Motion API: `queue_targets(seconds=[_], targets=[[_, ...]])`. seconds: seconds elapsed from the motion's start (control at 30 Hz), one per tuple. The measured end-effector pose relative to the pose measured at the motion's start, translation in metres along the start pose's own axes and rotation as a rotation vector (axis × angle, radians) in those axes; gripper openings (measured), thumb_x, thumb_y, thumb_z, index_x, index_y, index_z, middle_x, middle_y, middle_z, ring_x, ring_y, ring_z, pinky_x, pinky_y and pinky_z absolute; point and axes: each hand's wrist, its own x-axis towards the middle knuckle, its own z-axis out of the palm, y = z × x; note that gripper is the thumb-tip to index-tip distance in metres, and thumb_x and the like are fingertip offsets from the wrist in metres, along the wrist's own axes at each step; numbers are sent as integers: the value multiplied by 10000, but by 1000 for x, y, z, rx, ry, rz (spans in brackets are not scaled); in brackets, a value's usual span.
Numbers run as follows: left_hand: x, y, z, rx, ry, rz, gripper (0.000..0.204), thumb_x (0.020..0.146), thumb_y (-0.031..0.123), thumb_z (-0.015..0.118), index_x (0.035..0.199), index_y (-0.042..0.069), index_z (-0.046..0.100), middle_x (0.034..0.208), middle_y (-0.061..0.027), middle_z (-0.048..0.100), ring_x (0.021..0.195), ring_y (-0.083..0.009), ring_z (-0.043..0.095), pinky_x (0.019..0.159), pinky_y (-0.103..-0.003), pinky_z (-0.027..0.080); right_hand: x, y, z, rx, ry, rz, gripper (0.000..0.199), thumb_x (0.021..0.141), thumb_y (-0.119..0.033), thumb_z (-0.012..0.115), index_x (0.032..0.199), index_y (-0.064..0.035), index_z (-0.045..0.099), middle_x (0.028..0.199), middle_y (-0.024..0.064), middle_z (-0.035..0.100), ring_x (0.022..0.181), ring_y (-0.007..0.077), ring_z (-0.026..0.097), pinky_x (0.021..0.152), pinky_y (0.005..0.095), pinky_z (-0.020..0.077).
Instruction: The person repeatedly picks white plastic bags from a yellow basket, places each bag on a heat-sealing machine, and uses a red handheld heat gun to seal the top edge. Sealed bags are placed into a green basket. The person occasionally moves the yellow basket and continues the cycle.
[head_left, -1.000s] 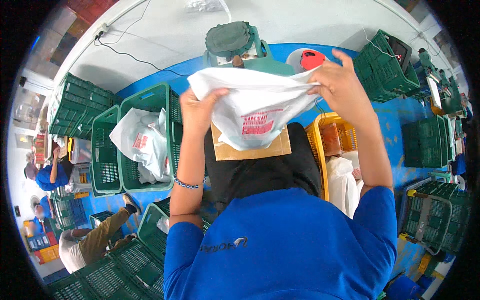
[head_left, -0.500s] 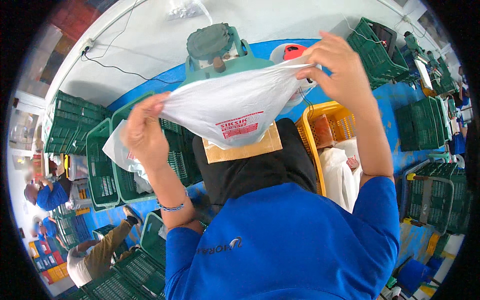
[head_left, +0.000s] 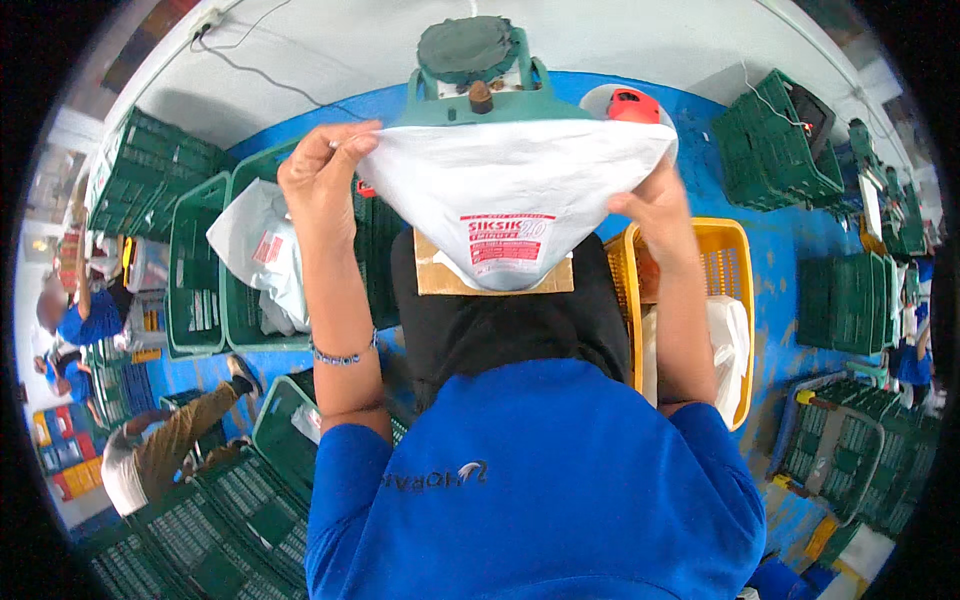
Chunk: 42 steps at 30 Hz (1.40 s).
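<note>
A white plastic bag (head_left: 420, 165) with red print spreads wide in front of me, its upper edge running along the front of a green machine (head_left: 500, 105) with a dark round top. At the bag's upper left corner, my left hand (head_left: 325, 165) pinches the plastic between thumb and fingers. My right hand (head_left: 660, 215) is at the bag's right side, thumb in front and fingers partly hidden behind it. The bag's bottom hangs over a flat brown cardboard piece (head_left: 555, 275) above my lap.
To the left, green crates (head_left: 197, 265) hold white bags (head_left: 275, 245). A yellow basket (head_left: 738, 300) with white bags and a brown item stands at my right. Behind the bag is a white tub with a red object (head_left: 635, 105). People (head_left: 95, 320) work at far left.
My right hand has come down from the bag's upper right corner to its side. The bag's upper edge has straightened along the machine. My left hand has risen slightly.
</note>
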Motion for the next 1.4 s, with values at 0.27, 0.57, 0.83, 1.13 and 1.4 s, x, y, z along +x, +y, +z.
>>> queue_targets(seconds=[0.27,0.57,0.83,1.13,1.4], targets=[[-34,-49,6,-20,-41,-467,264,781,34,704,1028,-46,654,957,-65,680,862,-120,618,796,-267,475,-8,54,-10,-16,113,108,251,835,-66,678,1075,2,652,1010,32,662,902,90,573,802,255,449],[-74,-66,7,-198,83,-527,294,928,267,592,989,-8,680,982,-29,662,883,-104,584,797,-235,444,-42,59,-6,-243,234,206,302,948,-222,569,1085,40,629,1025,54,632,960,108,524,884,259,404],[-56,-69,21,494,314,150,227,901,204,606,989,-1,648,594,-159,548,502,-179,507,526,-320,419,-27,67,13,-335,388,-101,298,958,-252,550,900,33,615,850,49,624,763,97,509,705,269,440],[-100,-170,0,735,43,-468,362,928,348,517,978,9,634,822,-274,619,811,-447,605,721,-482,464,-60,185,13,-501,242,344,283,968,-207,497,1017,52,601,831,71,625,741,98,518,692,275,438],[-147,-206,22,709,104,-710,356,941,297,532,1010,-40,622,774,-257,642,766,-293,681,668,-383,488,-84,221,9,-620,254,242,304,969,-211,498,1140,27,582,870,231,655,766,214,635,733,327,482]])
